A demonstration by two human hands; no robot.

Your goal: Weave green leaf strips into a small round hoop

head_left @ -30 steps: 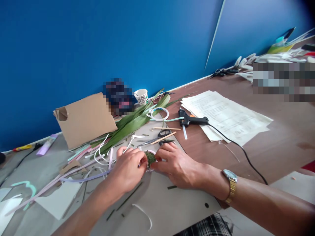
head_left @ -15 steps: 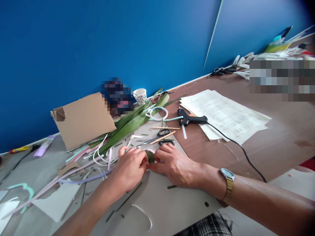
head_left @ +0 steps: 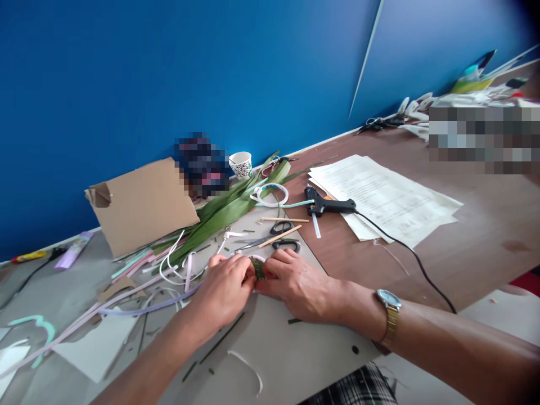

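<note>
A small dark-green piece (head_left: 257,269), seemingly woven from leaf strips, is pinched between my two hands. My left hand (head_left: 225,283) grips its left side with thumb and fingers bent together. On the other side, my right hand (head_left: 297,281) closes on the piece, a watch (head_left: 390,316) on its wrist. A pale purple strip (head_left: 237,255) shows behind the fingers; where its ends go is hidden. Just beyond my hands lie black-handled scissors (head_left: 286,246) and a wooden stick (head_left: 280,235). Most of the green piece is covered by my fingers.
Long green leaves (head_left: 236,205) run toward the wall by a paper cup (head_left: 241,165) and cardboard (head_left: 143,205). A corded glue gun (head_left: 331,205) rests by printed sheets (head_left: 383,197). Coloured strips (head_left: 143,306) and a tape roll (head_left: 272,194) also lie about.
Both hands stay almost in place on the green piece, with only a slight shift of the fingers. The objects around them have not moved.
</note>
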